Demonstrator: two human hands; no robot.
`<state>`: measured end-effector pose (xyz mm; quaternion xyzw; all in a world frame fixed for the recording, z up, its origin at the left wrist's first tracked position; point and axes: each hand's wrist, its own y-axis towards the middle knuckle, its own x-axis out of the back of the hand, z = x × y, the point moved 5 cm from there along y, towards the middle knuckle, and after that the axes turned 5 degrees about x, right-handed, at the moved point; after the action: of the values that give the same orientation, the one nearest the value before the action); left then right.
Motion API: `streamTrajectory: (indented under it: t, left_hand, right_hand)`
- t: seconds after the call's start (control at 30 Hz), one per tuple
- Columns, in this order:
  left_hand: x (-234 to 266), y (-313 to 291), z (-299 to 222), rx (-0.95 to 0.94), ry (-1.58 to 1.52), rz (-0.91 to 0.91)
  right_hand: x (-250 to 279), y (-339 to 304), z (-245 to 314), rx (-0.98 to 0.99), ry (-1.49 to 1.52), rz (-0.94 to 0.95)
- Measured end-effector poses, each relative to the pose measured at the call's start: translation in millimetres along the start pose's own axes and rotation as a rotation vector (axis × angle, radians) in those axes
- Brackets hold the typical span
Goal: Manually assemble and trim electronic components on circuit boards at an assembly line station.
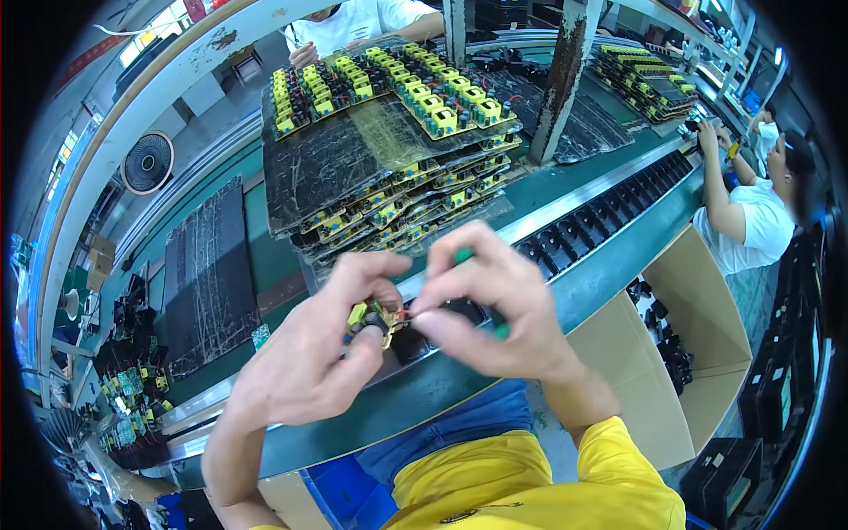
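My left hand [309, 349] grips a small circuit board [389, 329] with a yellow block and dark components on it. Its thumb and fingers close around the board's edges, hiding part of it. From the right, my right hand [503, 305] pinches a thin red wire [404, 314] at the board between thumb and forefinger. A green object [463, 255] shows between the fingers of that hand; its kind is hidden. Under both hands runs a metal-edged line with black plastic housings [565, 243] in a row.
Beyond my hands rises a stack of black trays [331, 168] loaded with yellow-topped circuit boards. A dark flat panel [212, 274] lies at left. An open cardboard box [707, 327] with black parts stands at right. One co-worker [746, 216] is at right, another [362, 22] across the bench.
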<state>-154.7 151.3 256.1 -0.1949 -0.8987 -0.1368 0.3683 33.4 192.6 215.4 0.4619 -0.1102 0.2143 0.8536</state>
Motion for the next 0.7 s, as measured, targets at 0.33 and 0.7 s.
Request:
streamTrajectory:
  t: [0.33, 0.7]
  left_hand:
    - [-34.9, -23.9, -10.6, -0.19, -0.135, -0.585]
    - [-41.1, -33.1, 21.7, 0.006, -0.279, -0.522]
  right_hand:
    - [-45.6, -39.8, -10.1, -0.718, 1.295, -0.477]
    - [-23.3, -43.3, -9.4, -0.473, 0.53, -0.285]
